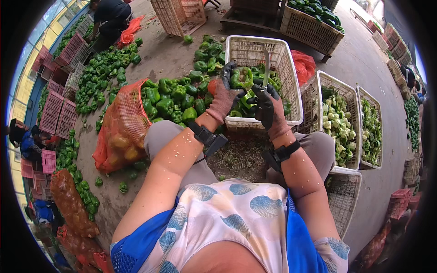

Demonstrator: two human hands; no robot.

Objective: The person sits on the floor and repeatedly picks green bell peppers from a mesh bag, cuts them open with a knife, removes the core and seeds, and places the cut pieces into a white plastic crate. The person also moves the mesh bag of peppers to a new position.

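Note:
My left hand (223, 94), in a glove with dark fingers, has its fingers and thumb around a cut green bell pepper (241, 77), whose hollow inside shows. A knife (266, 66) stands blade up in my right hand (268, 105), also gloved; its handle is mostly hidden by the fingers. Both hands are over the near part of a white plastic crate (297, 102). Inside that crate lie cut green pepper pieces (276, 80). Left of it, whole green bell peppers (177, 95) are heaped at the mouth of a red mesh sack (123, 133).
To the right stand a crate of pale pepper cores (338, 119) and another with green and pale trimmings (371, 133). A crate of dark green peppers (310, 29) stands at the back. More peppers (99, 78) cover the floor at left, where a person (111, 20) crouches.

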